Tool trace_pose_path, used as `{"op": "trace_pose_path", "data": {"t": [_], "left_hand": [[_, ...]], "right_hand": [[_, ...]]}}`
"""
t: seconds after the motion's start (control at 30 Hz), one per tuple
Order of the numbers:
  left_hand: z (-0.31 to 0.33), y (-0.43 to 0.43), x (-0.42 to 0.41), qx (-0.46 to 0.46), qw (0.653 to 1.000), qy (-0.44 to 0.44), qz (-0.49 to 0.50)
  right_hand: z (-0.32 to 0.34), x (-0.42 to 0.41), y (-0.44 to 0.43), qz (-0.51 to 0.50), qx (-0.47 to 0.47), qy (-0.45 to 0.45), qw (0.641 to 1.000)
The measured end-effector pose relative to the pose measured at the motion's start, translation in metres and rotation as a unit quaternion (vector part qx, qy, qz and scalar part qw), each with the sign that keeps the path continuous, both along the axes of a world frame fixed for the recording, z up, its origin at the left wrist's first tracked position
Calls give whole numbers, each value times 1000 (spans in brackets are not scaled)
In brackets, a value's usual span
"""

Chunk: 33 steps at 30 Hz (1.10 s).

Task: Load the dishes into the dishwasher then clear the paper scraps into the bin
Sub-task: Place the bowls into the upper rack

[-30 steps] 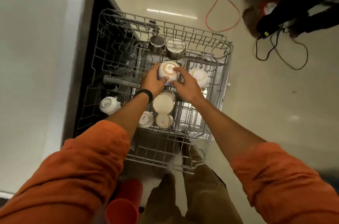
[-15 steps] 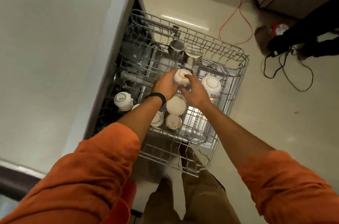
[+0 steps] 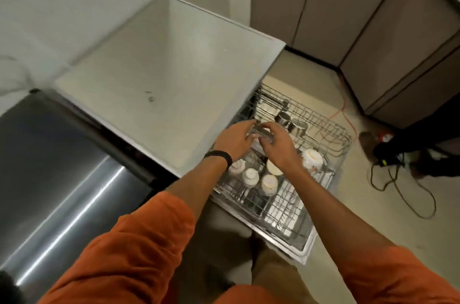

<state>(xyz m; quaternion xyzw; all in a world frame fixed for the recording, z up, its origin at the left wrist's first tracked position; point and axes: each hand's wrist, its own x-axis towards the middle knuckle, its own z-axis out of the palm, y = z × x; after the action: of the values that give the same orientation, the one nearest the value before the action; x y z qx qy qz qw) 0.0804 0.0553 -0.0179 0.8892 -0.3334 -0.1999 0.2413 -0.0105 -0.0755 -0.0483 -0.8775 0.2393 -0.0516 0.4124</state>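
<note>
A flat grey counter top (image 3: pixel 169 74) fills the middle of the room view. It has a few small dark specks on it. To its left lies a shiny dark steel surface (image 3: pixel 49 166) with bright streaks of light. Brown-grey cupboard doors (image 3: pixel 323 4) stand along the far wall and the right side. The floor (image 3: pixel 373 216) is pale and smooth. A thin orange cable (image 3: pixel 344 114) and a looping black cable (image 3: pixel 403 194) lie on it.

The grey wire dishwasher rack (image 3: pixel 331 134) sticks out from under the counter, over the open steel dishwasher door (image 3: pixel 303 249). In the rack are small white cups (image 3: pixel 250 176) turned upside down, a white bowl with an orange ring (image 3: pixel 312 158) and two shiny steel cups (image 3: pixel 297 126) at the back.

The left hand (image 3: pixel 234 139), with a black wristband (image 3: pixel 219 155), and the right hand (image 3: pixel 278 146) are close together above the middle of the rack. They are blurry, so I cannot tell if they hold anything. Both arms have orange sleeves (image 3: pixel 139 254).
</note>
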Motion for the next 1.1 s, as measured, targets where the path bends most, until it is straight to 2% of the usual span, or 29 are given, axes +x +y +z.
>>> {"op": "trace_pose_path", "data": {"t": [0.23, 0.43, 0.57, 0.8, 1.1], "left_hand": [[62, 146, -8, -32, 990, -82, 113], [96, 274, -14, -56, 956, -109, 268], [103, 361, -19, -52, 922, -149, 353], [96, 509, -26, -11, 857, -171, 487], [88, 631, -2, 9, 756, -153, 636]], "right_hand": [[74, 36, 121, 115, -25, -101, 988], [104, 69, 244, 252, -37, -146, 956], [110, 98, 323, 350, -56, -152, 923], [103, 144, 478, 507, -28, -139, 850], [99, 225, 644, 649, -105, -98, 747]]}}
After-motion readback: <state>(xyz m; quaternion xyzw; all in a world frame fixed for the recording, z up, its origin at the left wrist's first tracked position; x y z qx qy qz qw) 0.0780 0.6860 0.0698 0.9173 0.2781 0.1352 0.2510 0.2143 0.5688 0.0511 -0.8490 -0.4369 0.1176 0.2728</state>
